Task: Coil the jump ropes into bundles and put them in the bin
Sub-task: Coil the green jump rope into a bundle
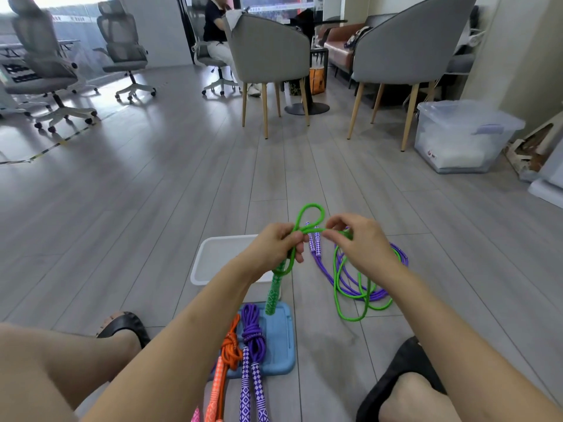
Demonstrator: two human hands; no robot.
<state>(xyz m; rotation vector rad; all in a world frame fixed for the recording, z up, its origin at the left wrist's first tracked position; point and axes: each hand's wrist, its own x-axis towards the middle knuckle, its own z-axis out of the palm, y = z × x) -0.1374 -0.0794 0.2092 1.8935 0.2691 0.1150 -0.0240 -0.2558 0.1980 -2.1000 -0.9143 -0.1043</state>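
The green jump rope (338, 278) sits at the centre of the frame, part lifted and part on the floor: a small loop stands up just above the two hands, the doubled cord runs between them, its green handles (273, 292) hang down below the left hand over the blue lid (278, 345), and the loose remainder lies in wide loops on the floor at lower right, tangled over an uncoiled purple jump rope (326, 269). The left hand (274, 248) has its fingers curled round the doubled cord near the handles, while the right hand (353, 242) pinches the cord between thumb and fingertips just right of the loop. The likeliest trouble, as I judge it, is that pulling the slack in drags the purple rope along, since the two seem to cross at several points, though the wide-angle view makes the crossings hard to sort out. The raised loop could also slip open if the pinch loosens, and the hanging handles may swing and undo the wraps. The white bin (207, 257) lies just behind the left forearm, centre-left, partly hidden. At bottom centre an orange bundle (230, 350) and a purple bundle (253, 333) lie coiled, resting partly on the blue lid rather than in the bin.
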